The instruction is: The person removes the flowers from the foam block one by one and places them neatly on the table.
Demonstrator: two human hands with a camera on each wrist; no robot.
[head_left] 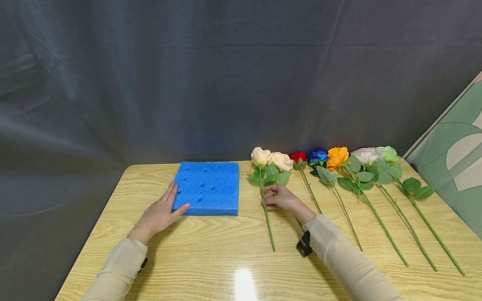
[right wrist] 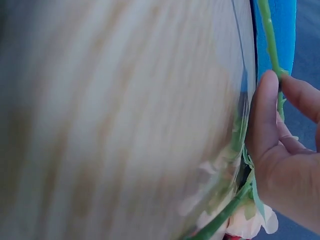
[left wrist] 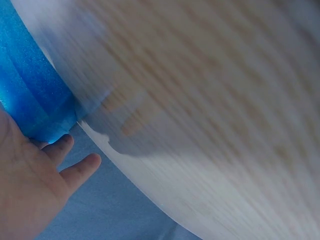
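My left hand [head_left: 162, 211] rests on the left edge of a blue foam block [head_left: 214, 188], its fingers fairly straight and the thumb at the near edge. Several small holes dot the block's top. With thumb and fingertips my right hand [head_left: 278, 198] pinches the green stem [right wrist: 272, 45] of a pale peach rose [head_left: 261, 157], whose bloom points to the far edge of the table. Right beside it lies a second peach rose [head_left: 282, 161], its stem partly hidden by the right hand and forearm. In the right wrist view, thumb and finger meet on the stem.
To the right lie a red rose [head_left: 298, 157], a blue rose [head_left: 318, 155], an orange rose [head_left: 337, 157], a whitish rose [head_left: 365, 155] and a pale green rose [head_left: 388, 154], stems toward the near side. A dark curtain [head_left: 226, 83] hangs behind the wooden table [head_left: 196, 259].
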